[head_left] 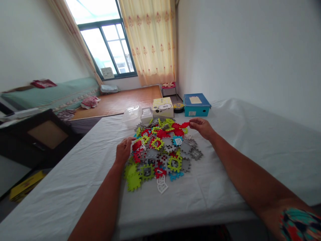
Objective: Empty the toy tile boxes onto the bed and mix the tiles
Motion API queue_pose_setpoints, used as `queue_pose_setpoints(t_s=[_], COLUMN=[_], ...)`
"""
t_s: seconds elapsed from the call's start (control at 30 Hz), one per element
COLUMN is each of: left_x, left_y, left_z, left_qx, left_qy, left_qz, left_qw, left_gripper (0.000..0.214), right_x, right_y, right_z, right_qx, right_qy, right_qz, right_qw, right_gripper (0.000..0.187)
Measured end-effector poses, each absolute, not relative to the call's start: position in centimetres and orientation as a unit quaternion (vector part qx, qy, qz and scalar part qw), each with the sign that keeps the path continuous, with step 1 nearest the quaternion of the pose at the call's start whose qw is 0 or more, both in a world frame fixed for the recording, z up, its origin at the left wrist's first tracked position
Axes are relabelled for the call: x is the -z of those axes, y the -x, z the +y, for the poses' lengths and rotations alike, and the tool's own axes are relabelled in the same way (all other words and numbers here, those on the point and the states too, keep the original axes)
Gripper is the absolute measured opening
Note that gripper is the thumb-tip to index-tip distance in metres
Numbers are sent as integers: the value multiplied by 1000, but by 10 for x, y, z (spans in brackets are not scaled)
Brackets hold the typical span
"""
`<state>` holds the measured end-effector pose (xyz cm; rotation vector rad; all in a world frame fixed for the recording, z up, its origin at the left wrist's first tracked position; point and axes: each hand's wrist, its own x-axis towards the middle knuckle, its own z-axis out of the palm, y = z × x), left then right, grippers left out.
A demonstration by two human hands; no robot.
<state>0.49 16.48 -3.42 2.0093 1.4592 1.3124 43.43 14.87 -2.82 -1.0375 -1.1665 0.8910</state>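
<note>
Your right hand pinches a red toothed plastic tile at the far edge of the multicoloured tile heap on the white-clothed surface; your left hand, fingers curled, steadies the heap's left edge.

From my remote seat, I could not see the fingertips of the left hand; they were buried in the edge of the pile of puzzle tiles; the tiles underneath were covered by those on top; whether the right hand actually pinched the red tile was too small to tell; both forearms ran off the bottom edge; the print on the cream box and the label on the blue box stayed illegible; the clear tub partly hid what lay behind it.
</note>
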Motion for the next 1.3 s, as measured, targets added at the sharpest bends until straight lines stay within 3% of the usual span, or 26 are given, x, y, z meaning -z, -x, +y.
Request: queue_pose_setpoints(t_s=[0.07, 0.13, 0.33, 0.6, 0.73, 0.93, 1.13, 1.3], left_x=[34, 34, 34, 35, 30, 28, 31, 33], left_y=[-5, -5, -5, -6, -9, -10, -8, -7], left_z=[165, 165, 165, 165, 162, 160, 162, 163], left_qx=[-459, -454, -453, -448, -429, -416, -413, -418], left_qy=[-707, -707, -702, -703, -709, -717, -723, -722], left_qz=[513, 519, 526, 529, 538, 541, 533, 530], left_qw=[163, 158, 159, 159, 155, 143, 148, 157], left_gripper=[48, 49, 51, 51, 50, 50, 50, 52], right_x=[28, 28, 18, 13, 19, 22, 7, 6], right_y=[-443, -451, -447, -419, -413, -411, -405, -408], right_z=[150, 149, 131, 124, 126, 128, 121, 125], right_qx=[-363, -360, -511, -338, -262, -320, -441, -419], right_qy=[476, 516, 474, 497, 533, 527, 452, 475], right_qz=[-477, -478, -621, -763, -768, -745, -692, -646], right_qw=[644, 612, 359, 237, 241, 256, 349, 427], right_gripper=[45, 46, 47, 44, 39, 35, 45, 42])
